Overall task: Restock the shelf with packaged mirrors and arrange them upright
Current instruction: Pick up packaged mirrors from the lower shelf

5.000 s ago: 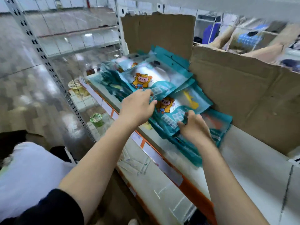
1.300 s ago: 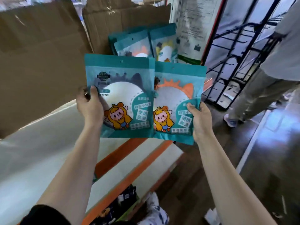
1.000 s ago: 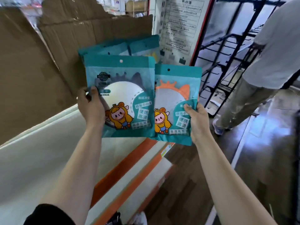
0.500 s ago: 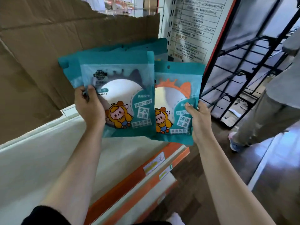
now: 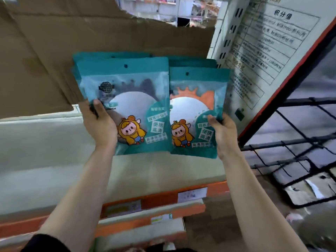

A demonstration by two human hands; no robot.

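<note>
**Helper:** What have you got hold of?

**Me:** My left hand (image 5: 99,124) grips the lower left edge of a teal plastic packet with a dark-rimmed round mirror (image 5: 131,99), thumb on the front. My right hand (image 5: 224,135) grips the lower right edge of a teal plastic packet with an orange-rimmed round mirror (image 5: 196,106). Both packets are upright, with their inner edges meeting.

**Helper:** Are they on the shelf?

**Me:** They are low over the white shelf board (image 5: 54,160). I cannot tell if their bottom edges touch it. Just behind them the tops of more teal packets (image 5: 112,56) show, against a brown cardboard sheet with a torn top edge (image 5: 91,37).

**Helper:** Any room at the sides?

**Me:** To the left, a wide stretch of board. To the right it is tight: the orange-rimmed packet's edge is just beside the white perforated upright (image 5: 225,33). The orange front strip with price labels (image 5: 160,199) runs below my wrists.
</note>
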